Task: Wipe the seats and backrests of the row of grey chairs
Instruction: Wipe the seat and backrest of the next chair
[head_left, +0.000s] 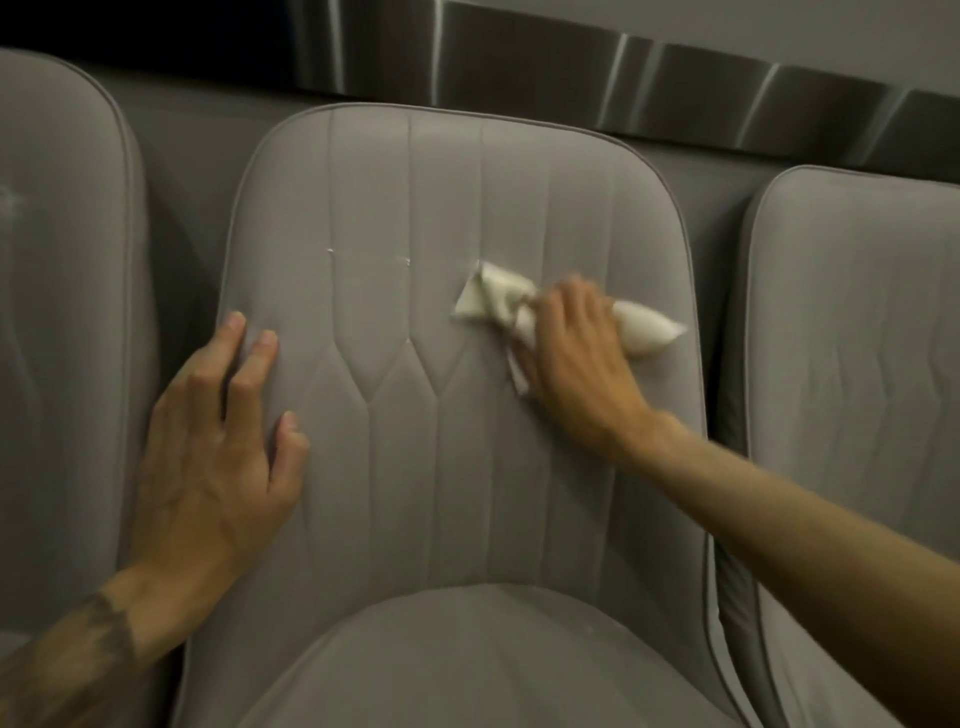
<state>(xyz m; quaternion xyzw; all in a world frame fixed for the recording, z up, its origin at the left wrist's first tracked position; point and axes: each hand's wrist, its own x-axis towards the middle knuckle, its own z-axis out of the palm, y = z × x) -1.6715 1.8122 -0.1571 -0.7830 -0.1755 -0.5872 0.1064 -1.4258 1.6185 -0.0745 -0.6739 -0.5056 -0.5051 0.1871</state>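
A grey padded chair fills the middle of the head view; its stitched backrest (441, 218) faces me and its seat (467, 665) curves below. My right hand (576, 358) grips a crumpled white cloth (493, 296) and presses it against the right part of the backrest; the hand is blurred. My left hand (218, 441) lies flat with straight fingers on the backrest's left edge, holding nothing.
A second grey chair (62, 312) stands at the left and a third (857, 364) at the right, with dark gaps between them. Behind the row runs a grey wall with a brushed-metal strip (623, 73) along the top.
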